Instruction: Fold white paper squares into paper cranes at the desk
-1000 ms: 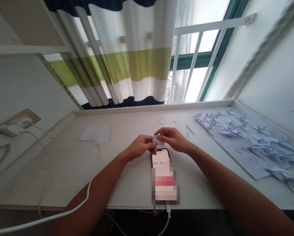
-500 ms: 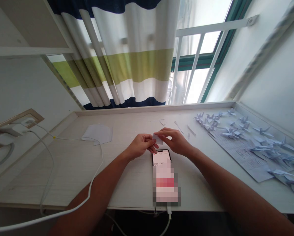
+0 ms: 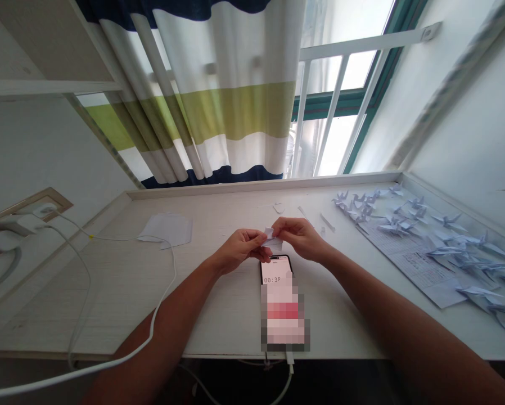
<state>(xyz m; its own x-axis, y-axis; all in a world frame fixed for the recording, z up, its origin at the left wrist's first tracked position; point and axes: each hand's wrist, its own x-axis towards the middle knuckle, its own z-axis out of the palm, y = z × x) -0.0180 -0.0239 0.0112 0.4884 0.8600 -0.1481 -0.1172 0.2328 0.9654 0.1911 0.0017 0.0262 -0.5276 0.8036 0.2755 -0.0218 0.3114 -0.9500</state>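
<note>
My left hand (image 3: 240, 250) and my right hand (image 3: 298, 237) pinch a small piece of pale folded paper (image 3: 273, 239) between their fingertips. The paper has a pointed corner sticking up. Just below my hands lies a smartphone (image 3: 275, 271) with a timer showing 00:38 on its screen. Its lower part is pixelated. A loose sheet of white paper (image 3: 165, 229) rests on the desk to the left of my left hand. Thin paper strips (image 3: 327, 222) and a small scrap (image 3: 279, 207) lie beyond my hands.
Many pale origami cranes (image 3: 421, 236) cover a printed sheet (image 3: 421, 270) at the desk's right end. A white cable (image 3: 168, 292) crosses the pale desk (image 3: 109, 292) from a wall charger (image 3: 18, 224). A wall bounds the desk's far side and right end.
The paper between my fingers now looks more folded, with a pointed corner at the top. My hands are closer together, and the timer digits have changed.
</note>
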